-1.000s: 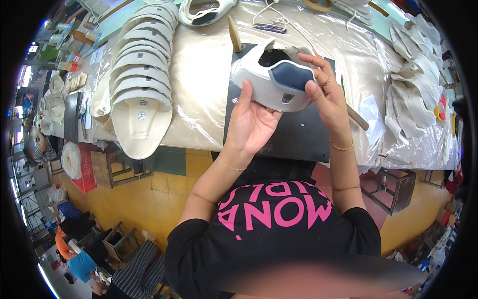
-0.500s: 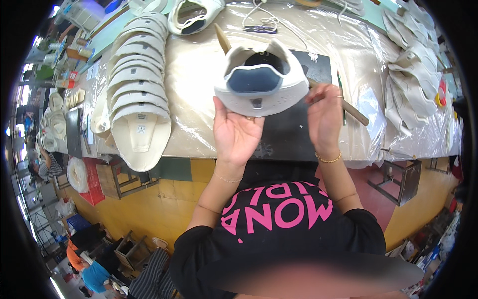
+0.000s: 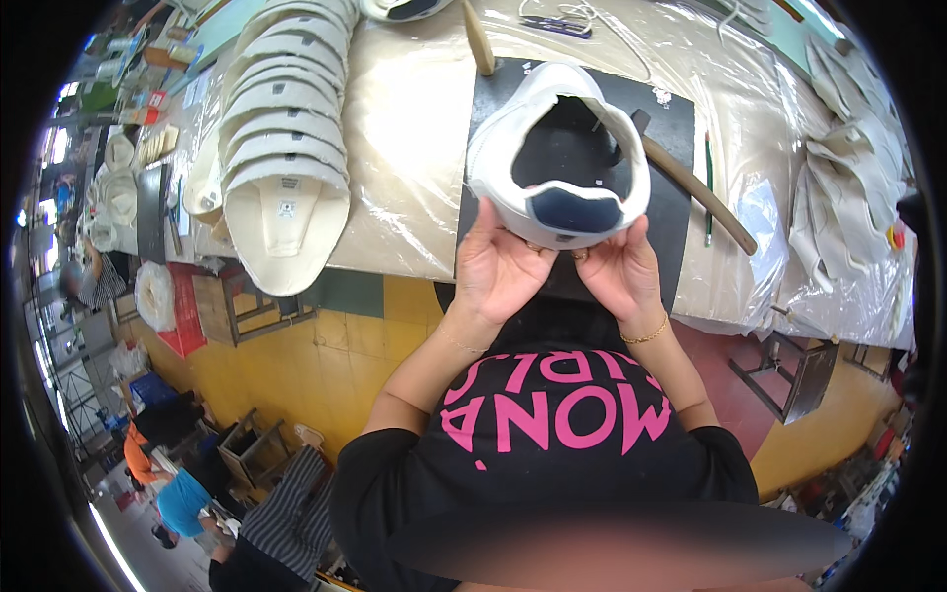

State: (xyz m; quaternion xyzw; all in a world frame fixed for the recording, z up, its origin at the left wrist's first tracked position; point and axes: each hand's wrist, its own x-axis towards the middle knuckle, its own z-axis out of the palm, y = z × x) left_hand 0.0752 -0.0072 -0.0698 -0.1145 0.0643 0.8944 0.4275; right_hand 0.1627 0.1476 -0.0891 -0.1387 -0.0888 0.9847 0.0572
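Both hands hold a white shoe upper (image 3: 493, 163) with a dark navy patch on its near edge, above a black board (image 3: 676, 237). My left hand (image 3: 498, 266) grips the near left side, thumb up on the outside, and my right hand (image 3: 621, 266) grips the near right side likewise. The fingers of both are partly hidden under the upper. Through its wide opening the dark board shows. Just right of the upper lies a hammer (image 3: 700, 192) with a wooden handle, its head partly hidden by the upper.
A long row of nested cream shoe uppers (image 3: 286, 217) lies at left, with white cut pieces (image 3: 838, 197) piled at right. Near the board are a wooden stick tool (image 3: 478, 39), a green pencil (image 3: 709, 192) and purple snips (image 3: 555, 27). Stools (image 3: 784, 375) stand below the table.
My right hand has left the hammer handle and now grips the upper's right side. The upper has turned and tilted, showing its opening more from above.
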